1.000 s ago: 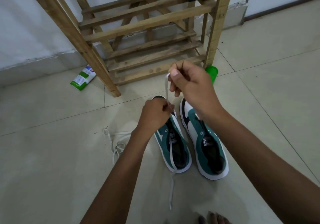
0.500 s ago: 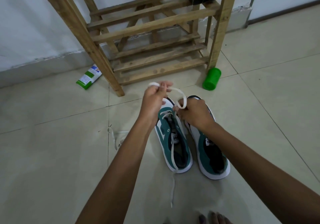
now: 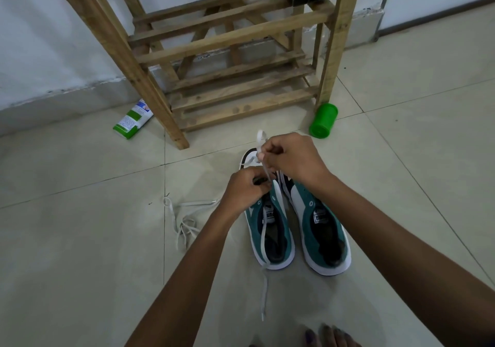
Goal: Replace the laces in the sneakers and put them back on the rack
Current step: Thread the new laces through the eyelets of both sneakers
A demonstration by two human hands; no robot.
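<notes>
A white lace (image 3: 263, 232) is pinched by the left hand (image 3: 245, 188) over the left sneaker (image 3: 269, 228), the right sneaker (image 3: 320, 228) beside it. Just beyond, the lace's upper loop is gripped by the right hand (image 3: 293, 157). The wooden rack (image 3: 227, 52) stands farther off.

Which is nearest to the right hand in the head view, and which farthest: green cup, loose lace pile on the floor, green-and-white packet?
From the right hand:
1. Green cup, lying just ahead and to its right, by the rack leg.
2. Loose lace pile, on the floor to the left, past the left arm.
3. Green-and-white packet, far left, near the wall.
</notes>
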